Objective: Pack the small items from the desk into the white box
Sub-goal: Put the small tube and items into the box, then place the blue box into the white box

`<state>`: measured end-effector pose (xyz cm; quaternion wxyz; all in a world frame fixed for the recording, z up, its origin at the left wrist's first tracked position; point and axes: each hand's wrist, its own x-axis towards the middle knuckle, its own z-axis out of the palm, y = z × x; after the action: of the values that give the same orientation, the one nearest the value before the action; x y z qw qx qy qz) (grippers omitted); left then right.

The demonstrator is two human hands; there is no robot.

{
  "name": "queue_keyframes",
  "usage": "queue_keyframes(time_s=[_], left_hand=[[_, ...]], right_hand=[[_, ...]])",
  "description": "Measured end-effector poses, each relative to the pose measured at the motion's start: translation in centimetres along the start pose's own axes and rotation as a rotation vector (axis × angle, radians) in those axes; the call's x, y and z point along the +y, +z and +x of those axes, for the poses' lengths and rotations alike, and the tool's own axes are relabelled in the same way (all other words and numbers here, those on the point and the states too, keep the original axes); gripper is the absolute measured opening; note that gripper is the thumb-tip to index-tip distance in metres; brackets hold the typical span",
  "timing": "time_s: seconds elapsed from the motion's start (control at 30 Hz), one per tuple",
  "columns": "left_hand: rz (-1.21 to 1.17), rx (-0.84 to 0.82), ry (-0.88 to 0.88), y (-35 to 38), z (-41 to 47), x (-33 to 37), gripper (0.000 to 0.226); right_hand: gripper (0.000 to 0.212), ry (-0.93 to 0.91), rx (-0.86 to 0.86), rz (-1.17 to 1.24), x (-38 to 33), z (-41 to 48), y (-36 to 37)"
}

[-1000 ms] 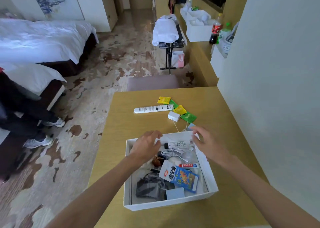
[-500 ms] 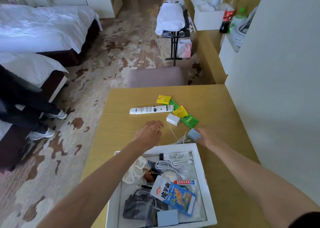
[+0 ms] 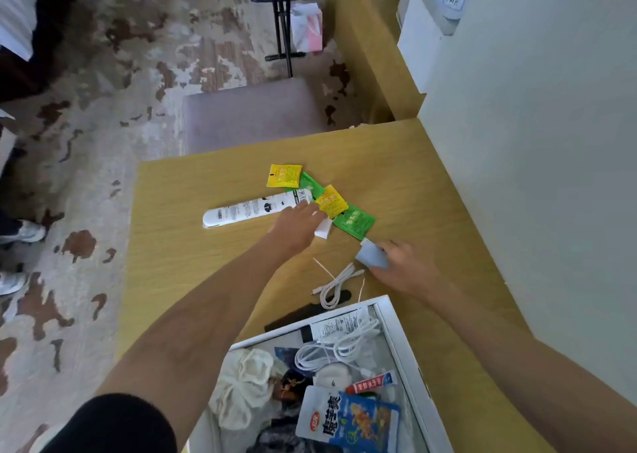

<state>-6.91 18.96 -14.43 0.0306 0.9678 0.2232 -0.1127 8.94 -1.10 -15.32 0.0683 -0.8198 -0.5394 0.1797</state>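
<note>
1. The small white cube point(image 3: 324, 229) lies on the desk point(image 3: 179, 245), just right of the left hand point(image 3: 296, 226) and against a yellow sachet point(image 3: 331, 201).
2. That hand is the nearer one. Its fingers are stretched out and grip nothing that shows (the cube is half hidden).
3. The white tube point(image 3: 255, 208) runs left to right, its cap end at the fingertips.
4. The right hand point(image 3: 403, 270) pinches a grey-blue block point(image 3: 371, 258) beside the loose white cable point(image 3: 336, 285).
5. The white box point(image 3: 401, 349) sits nearer the person, so either item probably needs a pull straight back.
</note>
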Motion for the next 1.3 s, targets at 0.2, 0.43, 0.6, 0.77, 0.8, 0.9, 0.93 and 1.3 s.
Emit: queue_keyframes(time_s=[0.2,0.43,0.6,0.77,0.8,0.9,0.93,1.3], left_hand=[[0.170,0.015,0.037,0.7,1.8,0.0,0.046],[-0.518,0.226,-0.181,-2.8,-2.8,1.0,0.048],[-0.711,0.518,-0.186,-7.5,-12.2,4.7,0.042],[-0.779,0.433,-0.341,-7.6,-23.3,9.8,0.041],[-0.754,0.403,-0.363,-7.1,-25.1,10.7,0.044],[-0.678,0.350,-0.388,-5.0,-29.0,13.2,0.049],[-0.677,0.344,-0.393,-4.2,-29.9,13.8,0.047],[-0.539,0.175,-0.266,-0.1,-31.5,16.5,0.050]], right_hand=[[0.034,0.260,0.031,0.676,-0.7,-2.0,-2.4],[0.029,0.176,0.085,1.049,-3.7,-6.3,-7.7],[0.033,-0.068,-0.042,1.060,-5.3,-10.5,-9.6],[0.034,-0.225,-0.252,0.833,-6.6,-14.2,-9.7],[0.033,-0.258,-0.285,0.767,-6.9,-14.9,-9.6],[0.034,-0.327,-0.371,0.558,-7.8,-16.9,-9.3],[0.034,-0.346,-0.395,0.470,-8.0,-17.5,-9.2],[0.029,-0.303,-0.657,-0.238,-9.3,-21.5,-6.4]])
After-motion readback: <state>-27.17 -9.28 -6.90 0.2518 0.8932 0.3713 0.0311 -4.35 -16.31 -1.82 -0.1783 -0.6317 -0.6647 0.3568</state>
